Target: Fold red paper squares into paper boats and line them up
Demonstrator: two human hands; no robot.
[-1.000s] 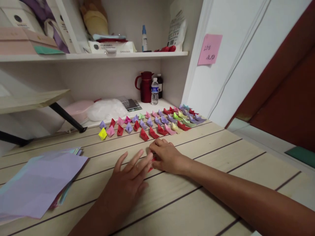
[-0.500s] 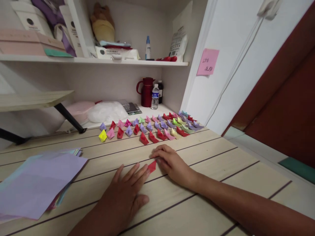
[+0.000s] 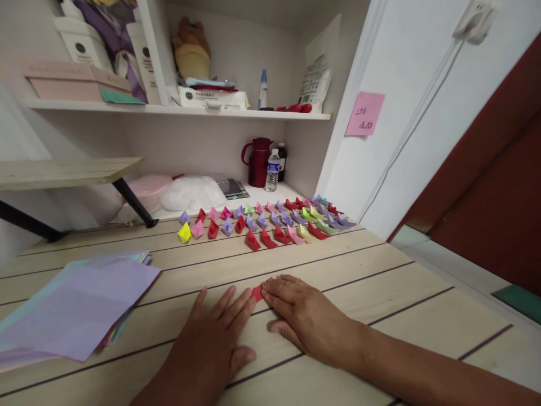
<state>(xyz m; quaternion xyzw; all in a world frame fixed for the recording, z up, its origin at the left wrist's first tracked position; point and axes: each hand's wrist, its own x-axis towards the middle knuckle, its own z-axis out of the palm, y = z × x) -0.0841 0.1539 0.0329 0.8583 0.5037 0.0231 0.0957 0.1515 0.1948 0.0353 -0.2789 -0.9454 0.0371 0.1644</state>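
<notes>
A small red folded paper piece [image 3: 258, 292] lies on the wooden table [image 3: 380, 282], mostly hidden by fingertips. My left hand [image 3: 213, 332] lies flat with fingers spread, the tips touching the red piece from the left. My right hand [image 3: 304, 316] lies flat too, fingers stretched out and pressing on the red piece from the right. Beyond them stand rows of several small origami boats [image 3: 262, 223] in red, purple, pink, green and yellow.
A stack of coloured paper sheets [image 3: 80, 304] with a purple top sheet lies at the left. Behind the table a shelf holds a red jug [image 3: 257, 162], a water bottle [image 3: 273, 169], a white bag [image 3: 192, 193]. A pink sticky note [image 3: 364, 114] hangs on the wall.
Both hands have slid toward me along the table with the red paper piece. My right hand has gone from curled over the piece to lying flat on it.
</notes>
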